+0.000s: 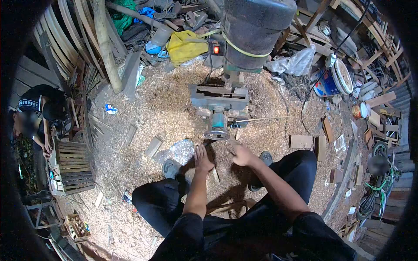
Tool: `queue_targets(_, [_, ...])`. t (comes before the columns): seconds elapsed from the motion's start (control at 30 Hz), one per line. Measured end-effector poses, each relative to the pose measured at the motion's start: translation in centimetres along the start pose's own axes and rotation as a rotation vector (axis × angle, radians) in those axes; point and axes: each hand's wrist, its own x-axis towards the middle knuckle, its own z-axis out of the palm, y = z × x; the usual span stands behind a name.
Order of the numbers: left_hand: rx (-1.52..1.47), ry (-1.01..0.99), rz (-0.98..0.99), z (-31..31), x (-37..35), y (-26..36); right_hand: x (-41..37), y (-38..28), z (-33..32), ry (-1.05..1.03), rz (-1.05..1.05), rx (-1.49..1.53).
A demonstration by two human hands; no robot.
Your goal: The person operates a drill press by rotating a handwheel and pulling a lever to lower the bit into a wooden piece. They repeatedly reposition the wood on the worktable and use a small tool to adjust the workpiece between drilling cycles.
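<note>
My left hand (pixel 203 160) is just below and left of a round handwheel (pixel 217 134), fingers stretched out and nothing seen in them. On the other side, my right hand (pixel 244 155) hovers lower right of the wheel, its fingers loosely bent and apart, slightly blurred. The handwheel sits at the front of a dusty metal machine (pixel 220 102) with a slotted top and a teal neck. From its right side a thin rod (pixel 265 118) sticks out. Between my knees, a low wooden stool (pixel 230 206) shows in part.
Wood shavings (pixel 165 91) cover the ground. A large dark drum-like housing (pixel 259 32) rises behind the machine, near a lit red switch (pixel 216 49). Wood blocks (pixel 300 141) lie at right, a paint bucket (pixel 333 78) beyond. A person (pixel 41 108) is at left beside a slatted crate (pixel 75 165).
</note>
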Motion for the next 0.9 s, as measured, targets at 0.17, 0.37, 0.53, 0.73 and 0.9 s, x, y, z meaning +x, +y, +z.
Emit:
queue_targets(0.17, [-0.259, -0.353, -0.157, 0.5, 6.6, -4.9, 0.5, 1.3, -1.3, -0.068, -0.054, 0.072])
queue_targets(0.37, [-0.154, 0.219, 0.069, -15.2, 2.5, -1.7, 3.8, -1.2, -13.9, 0.448, 0.181, 0.151])
queue_targets(0.53, [-0.354, 0.871, 0.562, -34.4, -3.4, 11.6, 10.2, -8.9, -33.4, 1.082, -0.168, 0.502])
queue_targets(0.73, [-0.112, 1.254, 1.133, -48.0, -11.4, 26.4, 15.8, -18.8, -50.1, 1.021, -0.108, 0.233])
queue_targets(0.9, [0.030, 1.092, 0.940, -47.5, -7.1, 28.6, 15.2, -20.9, -49.4, 1.065, -0.016, 0.636])
